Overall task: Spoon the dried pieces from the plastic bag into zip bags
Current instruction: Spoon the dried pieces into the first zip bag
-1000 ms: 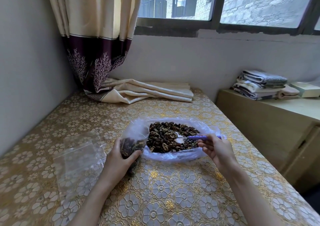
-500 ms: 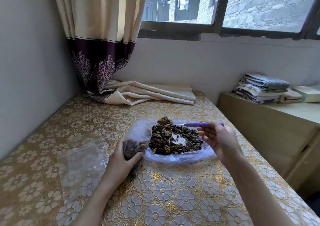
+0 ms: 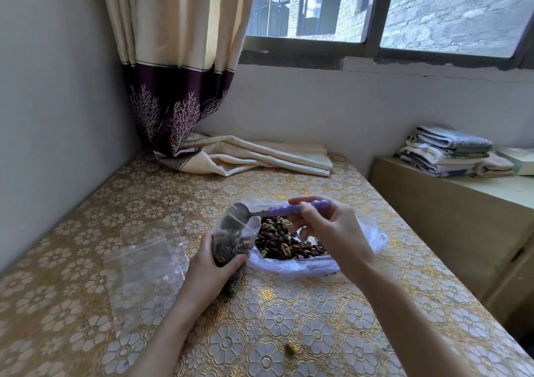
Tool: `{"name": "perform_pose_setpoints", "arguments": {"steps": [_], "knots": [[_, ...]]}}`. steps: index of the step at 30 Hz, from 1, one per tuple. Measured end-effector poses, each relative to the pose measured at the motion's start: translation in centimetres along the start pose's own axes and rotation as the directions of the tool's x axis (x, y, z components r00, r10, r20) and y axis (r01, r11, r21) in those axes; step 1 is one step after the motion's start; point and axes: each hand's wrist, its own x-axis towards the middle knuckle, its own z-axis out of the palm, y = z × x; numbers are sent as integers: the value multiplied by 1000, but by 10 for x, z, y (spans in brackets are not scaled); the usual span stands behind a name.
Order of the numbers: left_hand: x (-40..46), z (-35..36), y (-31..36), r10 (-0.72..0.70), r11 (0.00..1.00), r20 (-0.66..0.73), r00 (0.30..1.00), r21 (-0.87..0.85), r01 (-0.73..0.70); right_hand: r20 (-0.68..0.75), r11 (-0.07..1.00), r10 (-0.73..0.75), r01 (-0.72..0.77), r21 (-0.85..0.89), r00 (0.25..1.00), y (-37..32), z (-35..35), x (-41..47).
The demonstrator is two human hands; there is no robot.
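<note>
**Spoon bowl tipped at the zip bag's mouth**

The right hand (image 3: 326, 229) pinches the purple handle of the spoon (image 3: 277, 211) between thumb and curled fingers, and the handle runs nearly level, right to left, ending in the metal bowl at the open top of the zip bag (image 3: 235, 239). The bowl lies to the left of the fingers and sits right at the bag's lip — whether it is inside the opening or just above it cannot be told. The left hand (image 3: 211, 272) wraps the zip bag's lower half, fingers curled round it, holding it upright on the table (image 3: 289, 319); the bag looks about half full of dark and tan dried pieces.

The source, a thin plastic bag (image 3: 355, 261) spread open with a heap of dried pieces (image 3: 283, 243), lies just right of the zip bag, touching it or nearly so, directly under the right hand. The return path for another scoop is therefore short and unobstructed, by my judgement.

Spare empty zip bags (image 3: 144, 267) lie flat to the left, beside the left forearm. A curtain (image 3: 173, 73) trails onto the table's far edge, well apart — as are folded towels (image 3: 450, 151) on a cabinet to the right.
</note>
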Motion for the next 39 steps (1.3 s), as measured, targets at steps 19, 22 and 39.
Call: {"name": "perform_pose_setpoints", "arguments": {"steps": [19,22,39], "knots": [[1,2,-2,-2,1000,20,1000,2,2,-414,995,98,-85,48,905,51,-56,-7],[1,1,-3,-7,1000,19,1000,-1,7,-438,976,136,-195,-92,889,67,-66,-10],[2,2,-4,15,1000,-11,1000,15,-15,387,779,232,68,-623,892,40,-23,-52]]}}
